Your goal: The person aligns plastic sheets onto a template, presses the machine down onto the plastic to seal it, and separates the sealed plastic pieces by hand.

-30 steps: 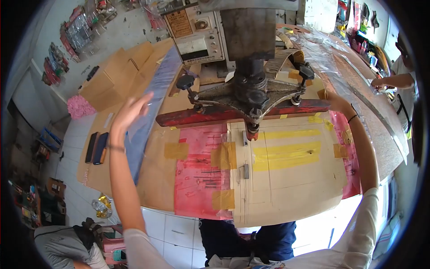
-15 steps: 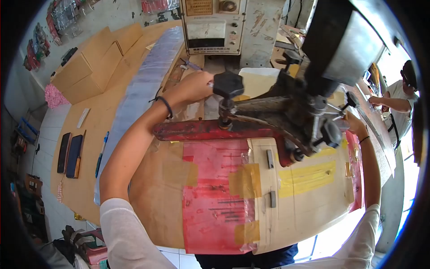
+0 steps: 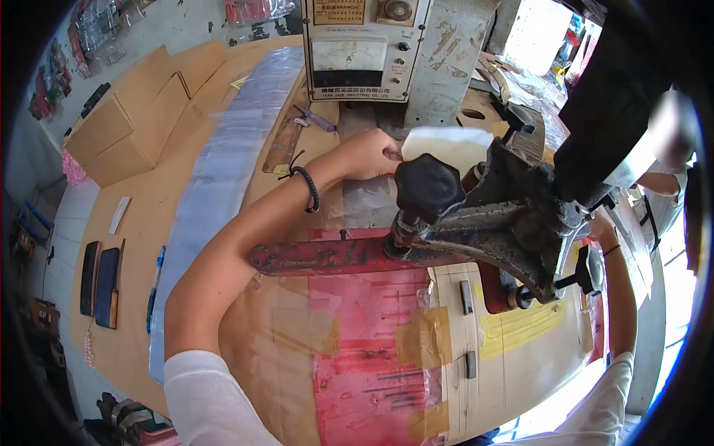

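Nearest, a red sheet (image 3: 357, 364) is seen spread over the desk (image 3: 256, 386), its edge bound by brown tape (image 3: 424, 338) to a tan board (image 3: 513, 372) that is marked with yellow strips (image 3: 513, 331). Two small dark blocks (image 3: 465, 297) are set on the board, one nearer than the other. So far as can be judged, this taped layout is done and in place

Above it, a red bar (image 3: 320, 256) is carried by a dark metal press head (image 3: 528, 219), which is fitted with a black knob (image 3: 428, 186). Whether the bar is in contact with the surface cannot be told

Beyond the bar, the hands are held well apart. The left hand (image 3: 368, 154) is curled, its fingers at the left edge of a pale sheet (image 3: 446, 145), partly covered by the knob; whether the edge is pinched cannot be told. The right hand (image 3: 601, 225) is mostly hidden behind the right side of the press head, and its hold cannot be made out. The pale sheet lies behind the press head, in front of the machine's panel (image 3: 361, 56); no tape is seen on it, so its placing is judged to be unfinished. To the left of it, a slim tool (image 3: 316, 117) is laid down
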Motion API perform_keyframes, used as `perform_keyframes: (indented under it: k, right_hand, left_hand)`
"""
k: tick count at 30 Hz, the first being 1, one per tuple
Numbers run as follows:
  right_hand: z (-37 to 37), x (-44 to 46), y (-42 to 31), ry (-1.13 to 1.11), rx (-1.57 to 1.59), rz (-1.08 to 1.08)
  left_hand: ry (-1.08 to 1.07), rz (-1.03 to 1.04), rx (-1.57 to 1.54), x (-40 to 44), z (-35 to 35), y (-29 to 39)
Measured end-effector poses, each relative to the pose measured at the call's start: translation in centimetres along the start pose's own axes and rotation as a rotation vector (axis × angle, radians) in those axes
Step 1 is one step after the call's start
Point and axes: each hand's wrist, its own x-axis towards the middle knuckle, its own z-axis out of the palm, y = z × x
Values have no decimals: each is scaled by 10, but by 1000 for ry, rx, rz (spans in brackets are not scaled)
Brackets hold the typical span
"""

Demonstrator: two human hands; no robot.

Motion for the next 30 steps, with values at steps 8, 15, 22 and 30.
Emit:
perform_keyframes:
  k: [8, 15, 22, 30]
  right_hand:
    - [4, 0, 15, 25, -2, -34]
    - [-1, 4, 30, 43, 11, -43]
    - [6, 3, 24, 65, -28, -137]
    - [40, 3, -35, 117, -37, -194]
  left_hand:
    - [-149, -38, -291, -14, -20, 18]
    - [-93, -22, -599, -5, -30, 20]
    - [-77, -184, -427, -27, -64, 13]
    - [-305, -572, -270, -126, -147, -12]
